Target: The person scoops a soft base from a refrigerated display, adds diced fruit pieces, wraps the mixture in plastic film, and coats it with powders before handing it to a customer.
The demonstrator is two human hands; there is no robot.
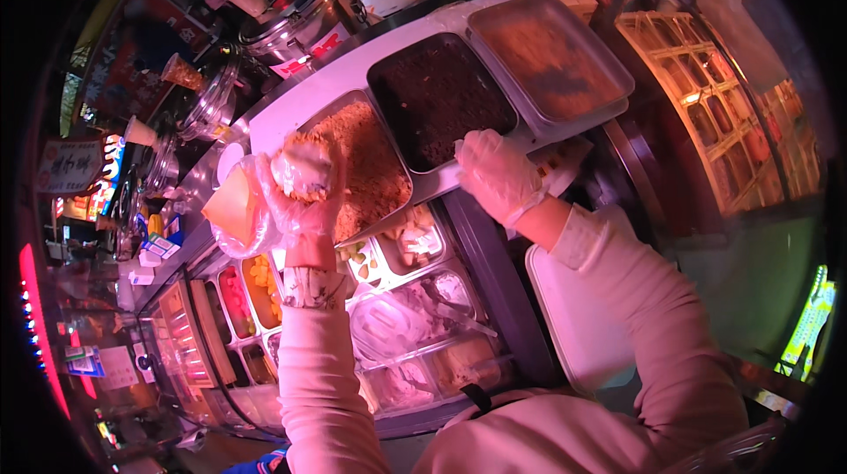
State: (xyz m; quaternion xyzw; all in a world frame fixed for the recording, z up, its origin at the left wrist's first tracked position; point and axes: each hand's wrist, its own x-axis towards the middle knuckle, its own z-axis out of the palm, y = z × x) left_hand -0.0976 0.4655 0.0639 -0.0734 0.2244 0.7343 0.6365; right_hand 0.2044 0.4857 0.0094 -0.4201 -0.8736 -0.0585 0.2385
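- Seemingly cupping a crumb-coated lump [304, 167] in the curled left hand [316, 209], above tan crumbs [372, 176].
- Likely soft, light, crumbly; best cradled from beneath, unsqueezed.
- Loosely bunching the right hand [499, 176] beside dark crumbs [437, 94]; cannot tell any hold.

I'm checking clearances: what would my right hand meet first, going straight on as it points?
Your right hand would likely meet the metal tray of dark crumbs first, though depth is unclear.
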